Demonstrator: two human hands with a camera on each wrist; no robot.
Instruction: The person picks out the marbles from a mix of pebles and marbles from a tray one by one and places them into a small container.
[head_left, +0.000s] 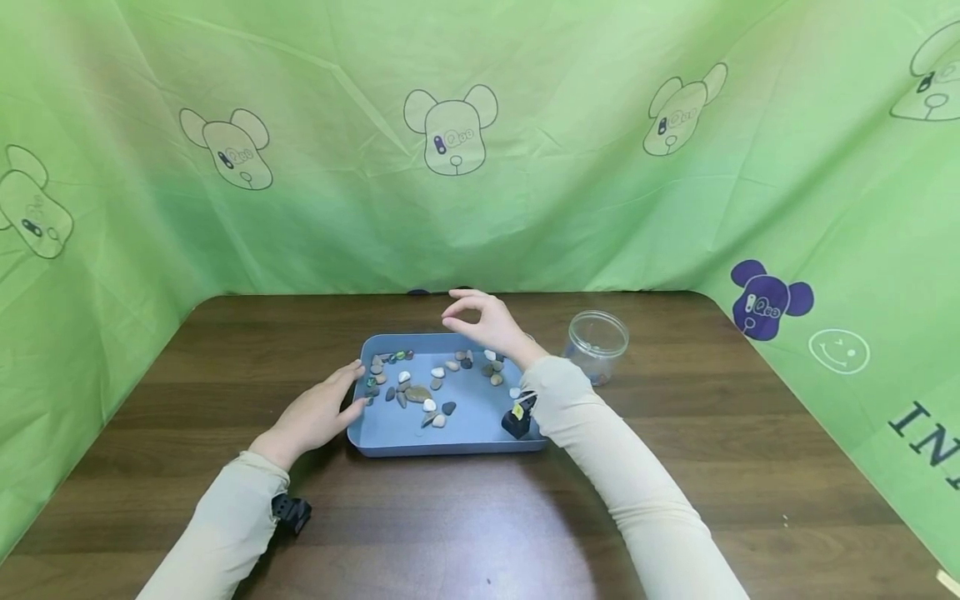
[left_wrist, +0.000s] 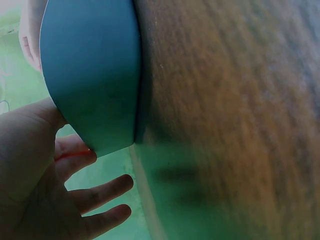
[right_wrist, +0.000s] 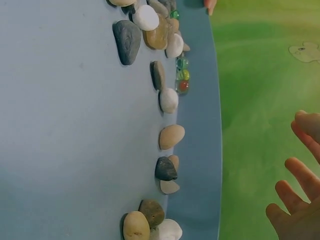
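Note:
A blue tray (head_left: 480, 435) holds several pebbles (head_left: 417, 393) in grey, white and tan. A few glass marbles (right_wrist: 184, 75) lie among them along the back wall, yellow, red and green. My left hand (head_left: 318, 417) touches the tray's left rim with its thumb and fingertips, the other fingers spread outside, as the left wrist view shows. Above the tray's back edge hovers my right hand (head_left: 491, 323), its thumb and index finger bent into a loop with the tips close. Nothing shows between those tips. In the right wrist view its other fingers (right_wrist: 300, 175) stand apart.
A clear open jar (head_left: 597, 343) stands on the wooden table (head_left: 420, 525), right of the tray by my right forearm. Its contents are hard to make out. A green printed cloth (head_left: 337, 208) hangs behind and at both sides.

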